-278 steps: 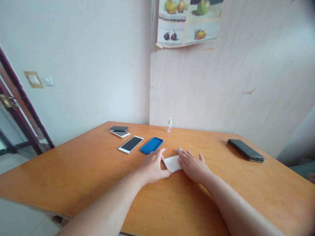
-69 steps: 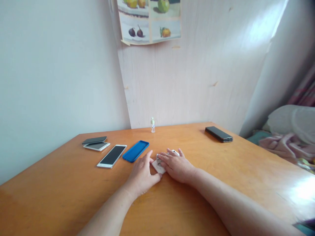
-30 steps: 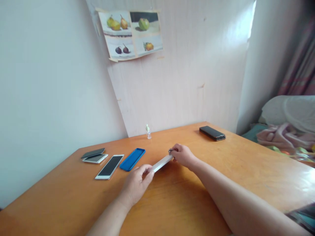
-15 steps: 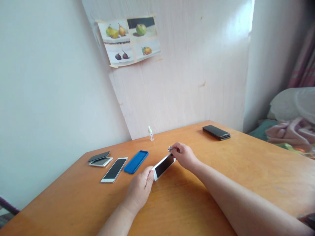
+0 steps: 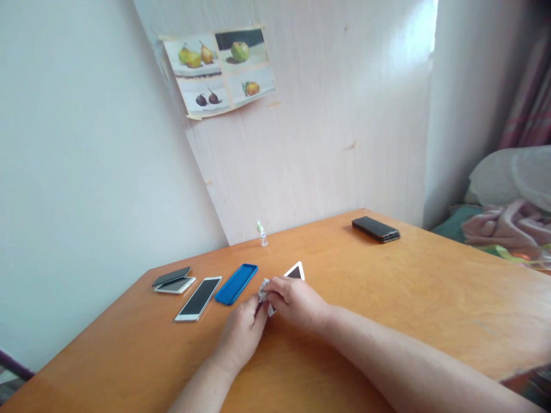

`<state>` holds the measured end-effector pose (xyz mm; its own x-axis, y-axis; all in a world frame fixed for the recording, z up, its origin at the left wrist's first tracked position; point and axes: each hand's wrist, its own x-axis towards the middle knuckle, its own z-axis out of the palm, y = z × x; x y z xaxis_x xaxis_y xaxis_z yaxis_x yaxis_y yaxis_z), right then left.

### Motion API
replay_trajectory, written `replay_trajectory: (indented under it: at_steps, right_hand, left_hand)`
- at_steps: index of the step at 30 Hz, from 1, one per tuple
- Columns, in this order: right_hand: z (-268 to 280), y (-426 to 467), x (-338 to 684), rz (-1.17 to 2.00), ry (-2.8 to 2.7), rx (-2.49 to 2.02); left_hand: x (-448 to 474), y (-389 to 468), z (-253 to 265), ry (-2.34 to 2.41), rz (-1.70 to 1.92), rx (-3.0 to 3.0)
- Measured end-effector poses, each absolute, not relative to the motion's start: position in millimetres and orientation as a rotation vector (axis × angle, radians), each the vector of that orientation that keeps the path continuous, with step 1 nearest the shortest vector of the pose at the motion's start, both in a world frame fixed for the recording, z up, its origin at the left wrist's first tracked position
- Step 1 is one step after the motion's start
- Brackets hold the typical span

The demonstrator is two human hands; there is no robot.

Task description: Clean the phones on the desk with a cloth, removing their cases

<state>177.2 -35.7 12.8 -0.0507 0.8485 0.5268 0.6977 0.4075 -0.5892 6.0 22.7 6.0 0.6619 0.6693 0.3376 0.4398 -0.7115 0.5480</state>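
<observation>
A white smartphone [image 5: 296, 272] with a dark screen is tilted up off the table, gripped at its near end by my left hand [image 5: 244, 328]. My right hand [image 5: 297, 301] pinches a small crumpled white wipe [image 5: 263, 290] against the phone's near left edge, close to my left fingers. Most of the phone's screen is hidden behind my right hand. Just left of the hands lies an empty blue phone case [image 5: 236, 284], and beyond it another white smartphone [image 5: 199, 299] rests face up.
A dark flat thing leans on a white phone [image 5: 175, 285] at the table's left. A small clear spray bottle [image 5: 262, 235] stands near the back edge. Stacked dark phones [image 5: 375, 229] lie at the back right of the wooden table [image 5: 430, 298]. A fruit picture [image 5: 224, 71] hangs behind.
My right hand has slid with the wipe from the phone's far end to its near end, towards my left hand. The left hand keeps its hold on the phone.
</observation>
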Motion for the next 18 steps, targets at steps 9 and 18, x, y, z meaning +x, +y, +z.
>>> replay_trajectory:
  at_steps: [9, 18]
  right_hand:
    - [12.0, -20.0, 242.4, 0.154, -1.352, -1.715]
    - [12.9, -36.7, 183.2, 0.208, -1.761, -1.415]
  left_hand:
    - [8.3, 21.1, 9.0, 0.955, 0.708, 2.52]
    - [7.2, 20.5, 9.0, 0.871, 0.728, 2.439]
